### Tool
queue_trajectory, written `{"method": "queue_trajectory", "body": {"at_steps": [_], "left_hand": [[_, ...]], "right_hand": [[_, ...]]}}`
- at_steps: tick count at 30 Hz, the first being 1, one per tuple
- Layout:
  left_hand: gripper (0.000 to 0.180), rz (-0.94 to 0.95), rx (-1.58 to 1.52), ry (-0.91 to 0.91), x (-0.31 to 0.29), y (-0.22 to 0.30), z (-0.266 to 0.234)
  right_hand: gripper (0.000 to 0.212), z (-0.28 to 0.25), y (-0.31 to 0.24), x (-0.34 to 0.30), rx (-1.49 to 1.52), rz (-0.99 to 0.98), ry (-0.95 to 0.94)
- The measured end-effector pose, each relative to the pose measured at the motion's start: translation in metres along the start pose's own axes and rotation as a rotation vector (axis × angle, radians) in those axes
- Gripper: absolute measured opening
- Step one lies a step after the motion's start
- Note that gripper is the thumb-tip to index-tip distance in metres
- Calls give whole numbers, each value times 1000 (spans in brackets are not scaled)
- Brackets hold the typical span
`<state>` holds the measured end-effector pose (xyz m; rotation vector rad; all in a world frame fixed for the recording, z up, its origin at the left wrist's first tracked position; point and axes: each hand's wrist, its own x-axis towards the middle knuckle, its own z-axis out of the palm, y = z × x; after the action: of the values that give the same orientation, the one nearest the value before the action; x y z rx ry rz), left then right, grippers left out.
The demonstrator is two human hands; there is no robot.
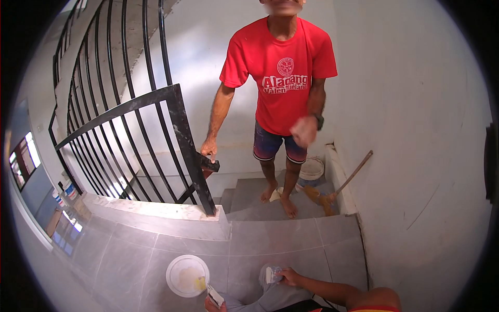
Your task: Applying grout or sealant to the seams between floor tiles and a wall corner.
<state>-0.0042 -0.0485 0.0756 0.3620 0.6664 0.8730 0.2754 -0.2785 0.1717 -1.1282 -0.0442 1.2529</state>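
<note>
At the lower edge, my left hand (216, 305) is closed around a flat putty knife (214, 295) with whitish smears on its blade. The blade's tip is beside the rim of a round white tub (173, 275). A pale tan patch and a small yellow thing (200, 283) show inside the tub. My right hand (289, 276) is closed by my bent, grey-trousered knee. A small white piece (269, 274) shows at its fingers; its kind is unclear.
A barefoot person in a red shirt (283, 78) stands on the stair landing, one hand near the black railing (182, 140). Behind are a white bucket (312, 169) and a broom (327, 200). A white wall (416, 130) rises at right; a low ledge (156, 216) carries the railing.
</note>
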Motion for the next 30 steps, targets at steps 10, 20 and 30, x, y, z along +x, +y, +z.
{"method": "queue_trajectory", "body": {"at_steps": [10, 20, 30], "left_hand": [[29, -13, -26, 7, 4, -2, -2], [28, -19, -32, -23, 1, 0, -1], [33, 5, 21, 19, -19, 4, 24]], "right_hand": [[25, -7, 5, 5, 42, -19, -44], [25, -9, 9, 5, 47, -39, -59], [24, -7, 5, 2, 48, -8, -39]]}}
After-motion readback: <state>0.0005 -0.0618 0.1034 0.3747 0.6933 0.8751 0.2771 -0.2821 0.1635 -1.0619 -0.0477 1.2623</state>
